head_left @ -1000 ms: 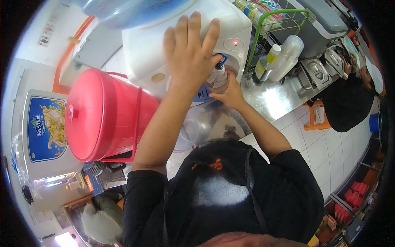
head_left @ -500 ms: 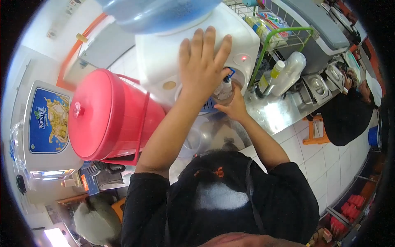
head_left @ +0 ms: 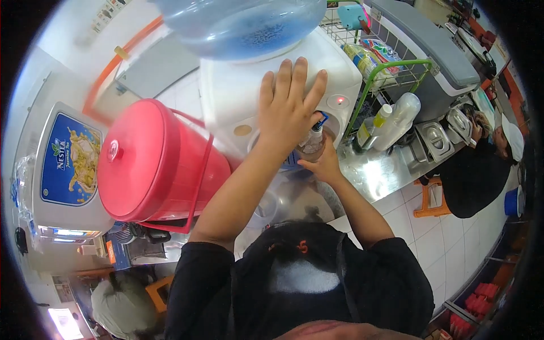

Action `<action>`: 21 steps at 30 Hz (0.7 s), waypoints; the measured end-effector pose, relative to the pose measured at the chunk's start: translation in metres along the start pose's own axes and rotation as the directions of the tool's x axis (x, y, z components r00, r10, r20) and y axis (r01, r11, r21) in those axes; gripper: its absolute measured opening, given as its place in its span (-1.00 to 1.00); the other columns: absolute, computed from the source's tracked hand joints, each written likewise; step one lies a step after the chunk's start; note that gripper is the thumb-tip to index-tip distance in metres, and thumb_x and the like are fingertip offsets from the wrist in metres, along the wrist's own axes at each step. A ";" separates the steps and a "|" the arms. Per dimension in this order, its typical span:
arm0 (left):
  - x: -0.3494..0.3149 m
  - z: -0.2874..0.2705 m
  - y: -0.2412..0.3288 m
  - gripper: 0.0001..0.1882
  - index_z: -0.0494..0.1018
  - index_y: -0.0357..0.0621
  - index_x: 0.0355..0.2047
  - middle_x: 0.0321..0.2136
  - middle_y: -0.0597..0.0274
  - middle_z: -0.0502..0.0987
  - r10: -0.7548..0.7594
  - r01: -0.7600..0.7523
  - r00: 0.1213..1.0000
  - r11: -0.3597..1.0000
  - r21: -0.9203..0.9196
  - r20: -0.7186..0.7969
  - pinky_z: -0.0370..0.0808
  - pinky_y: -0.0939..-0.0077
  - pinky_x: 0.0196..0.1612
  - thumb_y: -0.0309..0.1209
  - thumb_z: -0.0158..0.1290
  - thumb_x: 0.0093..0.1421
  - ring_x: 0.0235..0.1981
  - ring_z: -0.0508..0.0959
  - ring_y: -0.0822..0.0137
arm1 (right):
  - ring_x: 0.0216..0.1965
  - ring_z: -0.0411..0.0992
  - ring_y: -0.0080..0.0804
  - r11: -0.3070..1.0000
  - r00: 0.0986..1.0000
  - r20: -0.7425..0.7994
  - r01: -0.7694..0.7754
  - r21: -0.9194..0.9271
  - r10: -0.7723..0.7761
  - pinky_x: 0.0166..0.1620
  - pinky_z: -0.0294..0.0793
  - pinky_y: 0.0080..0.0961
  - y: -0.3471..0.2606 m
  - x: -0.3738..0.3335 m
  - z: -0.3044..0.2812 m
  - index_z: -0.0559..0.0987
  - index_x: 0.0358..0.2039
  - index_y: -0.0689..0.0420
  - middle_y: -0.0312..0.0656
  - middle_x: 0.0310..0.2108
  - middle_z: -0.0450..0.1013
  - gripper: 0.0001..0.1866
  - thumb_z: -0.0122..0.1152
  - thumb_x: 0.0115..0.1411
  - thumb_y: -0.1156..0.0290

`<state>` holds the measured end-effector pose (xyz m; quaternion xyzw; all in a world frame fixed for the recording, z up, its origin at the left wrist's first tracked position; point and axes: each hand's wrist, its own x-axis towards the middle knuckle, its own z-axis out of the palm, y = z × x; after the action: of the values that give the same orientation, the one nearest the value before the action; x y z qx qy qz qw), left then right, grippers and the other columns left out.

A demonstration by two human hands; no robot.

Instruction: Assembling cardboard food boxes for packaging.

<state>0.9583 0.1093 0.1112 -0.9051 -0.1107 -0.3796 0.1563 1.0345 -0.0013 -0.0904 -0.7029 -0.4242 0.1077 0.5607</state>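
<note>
My left hand [head_left: 288,116] lies with its fingers spread over the front of a white water dispenser [head_left: 226,102]. Its thumb rests at the blue lever of the tap [head_left: 321,119]. Under that tap, my right hand [head_left: 325,163] is wrapped round a clear cup [head_left: 309,149], which seems to hold ice. My left wrist and right fingers cover part of the cup. A large blue-tinted water bottle [head_left: 243,25] sits upside down on top of the dispenser.
Close on the left stand a red lidded bucket [head_left: 136,158] and a drink machine [head_left: 71,164]. To the right are a green wire rack [head_left: 391,65], bottles [head_left: 405,110] and metal pans [head_left: 435,141] on a steel counter [head_left: 371,175]. A co-worker [head_left: 470,164] is at the far right.
The view has shifted slightly, so the dispenser and bucket appear a little lower. Both my hands keep their places at the dispenser, the right still on the cup.
</note>
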 end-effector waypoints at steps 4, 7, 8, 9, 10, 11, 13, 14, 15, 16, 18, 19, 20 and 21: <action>0.000 0.000 0.001 0.00 0.33 0.24 0.19 0.17 0.15 0.34 0.003 -0.003 1.000 1.000 0.003 -0.007 0.22 -0.01 0.13 0.00 0.39 -0.38 0.16 0.34 0.08 | 0.23 0.25 0.05 0.999 1.000 0.011 -0.014 0.045 0.013 0.26 0.23 -0.24 0.001 -0.001 0.000 0.12 0.27 0.32 0.15 0.18 0.27 0.13 0.63 -0.24 0.26; 0.001 0.003 0.001 0.00 0.35 0.24 0.18 0.15 0.17 0.36 0.011 -0.011 1.000 1.000 0.001 -0.015 0.22 0.01 0.13 0.00 0.39 -0.40 0.15 0.35 0.08 | 0.23 0.25 0.05 0.997 0.997 0.005 -0.077 -0.018 0.077 0.27 0.22 -0.23 0.005 -0.004 0.001 0.12 0.27 0.31 0.16 0.18 0.26 0.14 0.62 -0.24 0.25; 0.002 0.005 0.001 0.00 0.35 0.25 0.17 0.14 0.18 0.37 0.009 -0.009 0.999 1.000 0.004 -0.034 0.22 0.01 0.13 0.00 0.39 -0.41 0.14 0.36 0.09 | 0.23 0.25 0.05 0.995 0.995 0.001 -0.097 -0.011 0.097 0.27 0.22 -0.23 0.007 -0.003 0.001 0.12 0.27 0.31 0.16 0.18 0.26 0.14 0.62 -0.24 0.25; 0.001 0.003 0.001 0.00 0.35 0.25 0.17 0.14 0.18 0.37 0.017 -0.017 1.000 1.000 -0.006 -0.008 0.22 0.01 0.13 0.00 0.39 -0.41 0.14 0.36 0.09 | 0.24 0.24 0.06 0.997 0.997 -0.007 -0.075 -0.017 0.075 0.27 0.22 -0.23 0.003 -0.002 0.001 0.12 0.27 0.31 0.17 0.19 0.25 0.14 0.62 -0.24 0.25; 0.003 0.004 0.001 -0.01 0.36 0.25 0.16 0.13 0.19 0.39 0.013 -0.013 0.999 1.000 0.009 -0.044 0.22 0.02 0.13 0.01 0.39 -0.42 0.14 0.37 0.10 | 0.24 0.24 0.06 0.998 0.999 -0.019 -0.049 -0.028 0.048 0.28 0.21 -0.23 0.004 0.000 0.000 0.12 0.28 0.31 0.17 0.19 0.25 0.14 0.62 -0.25 0.24; 0.003 0.005 0.001 -0.01 0.37 0.25 0.15 0.11 0.21 0.40 0.010 -0.008 0.997 1.000 0.024 -0.081 0.22 0.03 0.12 0.02 0.39 -0.43 0.13 0.38 0.11 | 0.25 0.22 0.07 0.997 0.998 -0.011 -0.066 -0.048 0.066 0.28 0.21 -0.22 0.007 -0.003 0.002 0.12 0.28 0.31 0.18 0.19 0.24 0.15 0.62 -0.25 0.24; 0.003 0.006 -0.001 -0.01 0.37 0.26 0.15 0.11 0.22 0.40 0.014 -0.012 0.997 0.999 0.030 -0.072 0.22 0.03 0.12 0.02 0.39 -0.43 0.13 0.38 0.12 | 0.25 0.22 0.07 0.998 0.998 -0.014 -0.060 -0.034 0.059 0.28 0.21 -0.22 0.005 -0.001 0.002 0.12 0.28 0.31 0.18 0.19 0.24 0.14 0.62 -0.25 0.24; 0.002 0.006 0.000 -0.01 0.37 0.26 0.14 0.10 0.23 0.40 0.013 -0.010 0.997 0.999 0.043 -0.076 0.22 0.03 0.12 0.03 0.39 -0.44 0.13 0.39 0.13 | 0.25 0.22 0.07 0.999 0.999 -0.015 -0.038 -0.025 0.038 0.28 0.21 -0.22 0.004 -0.003 0.001 0.12 0.28 0.30 0.18 0.19 0.24 0.14 0.62 -0.26 0.25; 0.002 0.009 0.000 -0.01 0.37 0.26 0.14 0.10 0.23 0.40 0.018 -0.015 0.997 0.999 0.040 -0.070 0.22 0.03 0.12 0.03 0.39 -0.44 0.13 0.39 0.13 | 0.25 0.22 0.07 0.999 0.999 -0.018 -0.045 -0.022 0.045 0.28 0.21 -0.22 0.009 -0.003 0.002 0.12 0.28 0.30 0.18 0.19 0.24 0.14 0.62 -0.26 0.25; 0.003 0.011 0.000 0.00 0.37 0.27 0.15 0.10 0.23 0.41 0.021 -0.018 0.997 0.999 0.038 -0.074 0.23 0.03 0.12 0.04 0.39 -0.44 0.12 0.39 0.14 | 0.23 0.25 0.05 0.998 0.999 -0.021 -0.044 -0.045 0.043 0.28 0.21 -0.23 0.014 -0.003 0.002 0.12 0.27 0.31 0.17 0.17 0.26 0.16 0.63 -0.27 0.22; 0.003 0.011 0.001 0.00 0.37 0.27 0.15 0.10 0.24 0.41 0.026 -0.023 0.996 0.999 0.040 -0.080 0.23 0.03 0.12 0.04 0.39 -0.44 0.12 0.39 0.14 | 0.21 0.27 0.04 0.997 0.999 -0.026 -0.039 -0.065 0.038 0.27 0.22 -0.24 0.014 -0.005 0.003 0.11 0.26 0.33 0.17 0.16 0.28 0.17 0.64 -0.28 0.19; 0.002 0.009 0.001 0.00 0.37 0.27 0.15 0.10 0.24 0.41 0.024 -0.020 0.997 0.999 0.050 -0.077 0.23 0.03 0.12 0.04 0.39 -0.45 0.12 0.39 0.14 | 0.22 0.26 0.05 0.997 0.999 -0.030 -0.046 -0.063 0.044 0.27 0.22 -0.22 0.010 -0.005 0.002 0.12 0.27 0.30 0.16 0.17 0.27 0.15 0.63 -0.27 0.22; 0.003 0.007 0.001 0.00 0.37 0.27 0.15 0.10 0.25 0.41 0.021 -0.017 0.997 0.998 0.060 -0.075 0.23 0.03 0.12 0.05 0.39 -0.45 0.11 0.40 0.14 | 0.23 0.24 0.06 0.997 0.998 -0.034 -0.052 -0.060 0.050 0.27 0.21 -0.20 0.006 -0.005 0.001 0.14 0.28 0.27 0.16 0.17 0.26 0.13 0.62 -0.25 0.24; 0.002 0.009 0.001 0.00 0.37 0.27 0.15 0.10 0.25 0.41 0.023 -0.019 0.997 0.998 0.060 -0.073 0.23 0.03 0.12 0.05 0.39 -0.45 0.11 0.40 0.14 | 0.23 0.24 0.06 0.997 0.998 -0.034 -0.054 -0.058 0.052 0.27 0.21 -0.20 0.005 -0.005 0.001 0.14 0.28 0.27 0.16 0.17 0.26 0.13 0.62 -0.25 0.24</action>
<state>0.9661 0.1120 0.1068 -0.8865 -0.1067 -0.4076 0.1911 1.0334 -0.0040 -0.0966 -0.7319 -0.3992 0.0983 0.5434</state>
